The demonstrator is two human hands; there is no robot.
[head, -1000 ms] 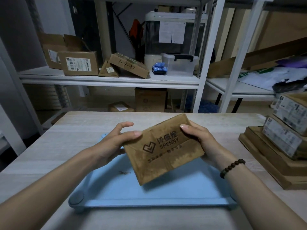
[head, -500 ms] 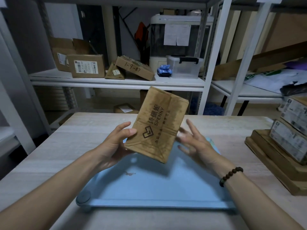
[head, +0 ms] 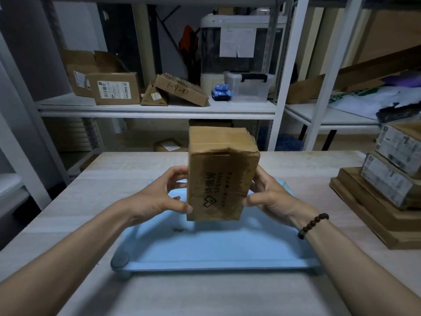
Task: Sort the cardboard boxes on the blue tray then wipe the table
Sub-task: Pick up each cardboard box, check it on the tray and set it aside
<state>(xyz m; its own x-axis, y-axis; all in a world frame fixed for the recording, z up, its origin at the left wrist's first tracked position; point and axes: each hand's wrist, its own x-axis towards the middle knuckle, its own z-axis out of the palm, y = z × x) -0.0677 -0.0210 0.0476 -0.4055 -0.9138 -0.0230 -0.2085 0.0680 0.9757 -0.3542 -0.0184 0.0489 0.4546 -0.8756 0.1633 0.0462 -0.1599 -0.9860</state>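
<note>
— Looking nearest first, we see the blue tray (head: 216, 249) lying flat on the pale table (head: 114, 179), its near edge toward us and a round grey foot at its near-left corner.

— Agreed. Above its far half we hold the cardboard box (head: 219, 176) upright, on end, its printed face toward us with the logo low down and the lettering running up the side.

— Our left hand (head: 159, 197) grips the box's left edge, the fingers (head: 180, 171) curled round the side and the thumb pressed on the front near the bottom corner. Our right hand (head: 271, 195) does the same on the right edge, so both sets of fingers are clamped on the box.

— We cannot tell whether the box's bottom touches the tray or hangs just above it. A dark bead bracelet (head: 313, 225) sits on the right wrist.

— Further right on the table stands a stack of flat cartons (head: 391, 195), well apart from the tray, with labelled boxes leaning on top.

— Beyond the table's far edge we see white shelving (head: 159, 109) carrying several brown boxes, a clear lidded tub (head: 249, 86) and a small blue packet (head: 221, 91) beside it.
</note>
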